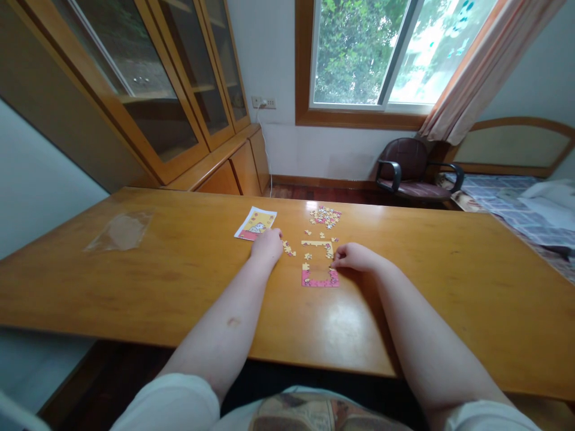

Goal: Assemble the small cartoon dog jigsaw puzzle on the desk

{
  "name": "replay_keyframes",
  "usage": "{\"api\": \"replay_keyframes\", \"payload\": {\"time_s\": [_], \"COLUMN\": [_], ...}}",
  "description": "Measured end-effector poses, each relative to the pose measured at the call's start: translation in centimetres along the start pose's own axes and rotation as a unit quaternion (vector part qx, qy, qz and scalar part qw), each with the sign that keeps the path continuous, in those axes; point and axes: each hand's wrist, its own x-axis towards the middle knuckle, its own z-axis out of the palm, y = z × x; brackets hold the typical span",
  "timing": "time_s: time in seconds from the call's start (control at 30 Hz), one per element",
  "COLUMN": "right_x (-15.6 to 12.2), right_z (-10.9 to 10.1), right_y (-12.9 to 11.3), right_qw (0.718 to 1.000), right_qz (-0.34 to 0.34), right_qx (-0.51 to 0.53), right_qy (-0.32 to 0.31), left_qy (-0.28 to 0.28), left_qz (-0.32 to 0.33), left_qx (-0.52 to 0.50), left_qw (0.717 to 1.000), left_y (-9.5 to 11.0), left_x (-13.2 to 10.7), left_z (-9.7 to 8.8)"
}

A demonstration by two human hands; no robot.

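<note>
A partly joined jigsaw puzzle border (320,283) lies on the table, pink along the bottom and yellow along the top, with its middle open. At its right side my right hand (357,256) has fingers pinched together on a puzzle piece, mostly hidden by the fingertips. My left hand (267,244) rests curled at the lower right corner of a picture card (255,222); what its fingers hold, if anything, is hidden. Just right of that hand is a short row of yellow puzzle pieces (288,248). A loose yellow piece (308,256) sits inside the border's left side.
Beyond the border lies a heap of loose puzzle pieces (326,216), with several single pieces (322,235) in between. A clear plastic bag (121,231) is at the table's left. Past the wooden table (202,275) stand a glass-door cabinet (179,120) and an armchair (406,164).
</note>
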Motion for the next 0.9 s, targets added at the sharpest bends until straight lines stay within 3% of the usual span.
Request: {"api": "replay_keyframes", "payload": {"time_s": [0.2, 0.3, 0.9], "right_x": [0.3, 0.3, 0.2], "right_z": [0.0, 0.0, -0.1], "right_y": [0.6, 0.5, 0.3], "right_qw": [0.999, 0.999, 0.999], "right_qz": [0.004, 0.004, 0.009], "right_qx": [0.036, 0.038, 0.037], "right_qy": [0.027, 0.028, 0.036], "left_qy": [-0.047, -0.079, -0.087], "left_qz": [0.152, 0.187, 0.118], "left_qx": [0.006, 0.017, 0.017], "left_qw": [0.987, 0.979, 0.989], "left_y": [0.6, 0.9, 0.9], "left_x": [-0.6, -1.0, -0.8], "left_z": [-0.4, -0.6, -0.2]}}
